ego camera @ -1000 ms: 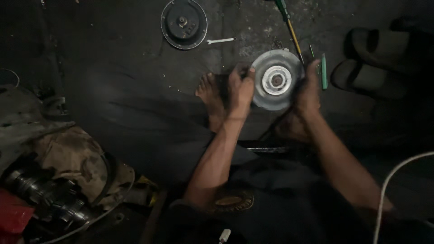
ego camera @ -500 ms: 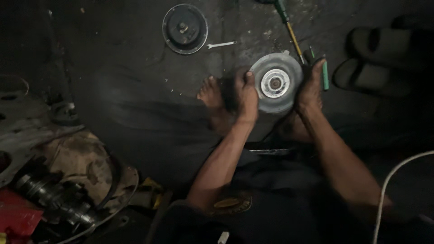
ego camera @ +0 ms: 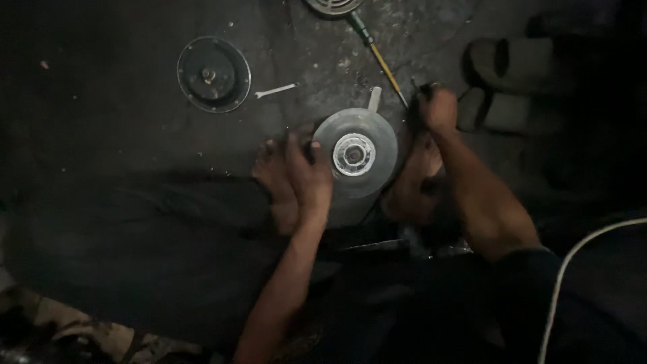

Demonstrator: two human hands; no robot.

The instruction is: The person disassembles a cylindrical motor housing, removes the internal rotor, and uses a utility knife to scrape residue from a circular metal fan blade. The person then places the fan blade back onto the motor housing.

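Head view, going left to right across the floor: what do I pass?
Dark round cover → small wrench → left hand → grey disc → right hand → sandals → white cable.

One camera only, worn on the person's head, and it looks almost straight down at the dark floor (ego camera: 101, 202). It sits close: both forearms run up from the bottom edge, with the left hand (ego camera: 306, 178) and the right hand (ego camera: 437, 108) near the middle of the frame around a grey disc (ego camera: 357, 154). The top edge cuts off a round part (ego camera: 330, 5). No second view shares this patch.
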